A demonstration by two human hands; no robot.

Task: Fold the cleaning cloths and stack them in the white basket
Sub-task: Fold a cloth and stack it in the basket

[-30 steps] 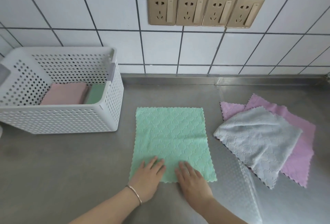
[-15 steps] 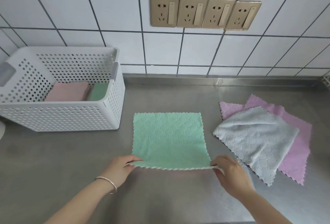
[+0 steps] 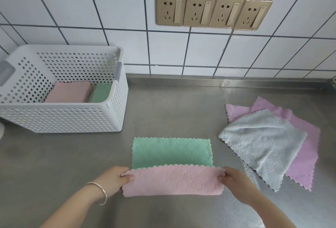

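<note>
Head view: left hand (image 3: 114, 179), right hand (image 3: 234, 182) pinch near corners of green cloth (image 3: 171, 152), pink underside up, folding toward 12 o'clock; white basket (image 3: 116, 116) waits at 10 o'clock.

Brushed steel counter (image 3: 172, 111); perforated plastic basket (image 3: 60, 118); embossed, fluffy cloth (image 3: 171, 166); glossy wall tiles (image 3: 112, 11); metallic sockets (image 3: 213, 12).
</note>
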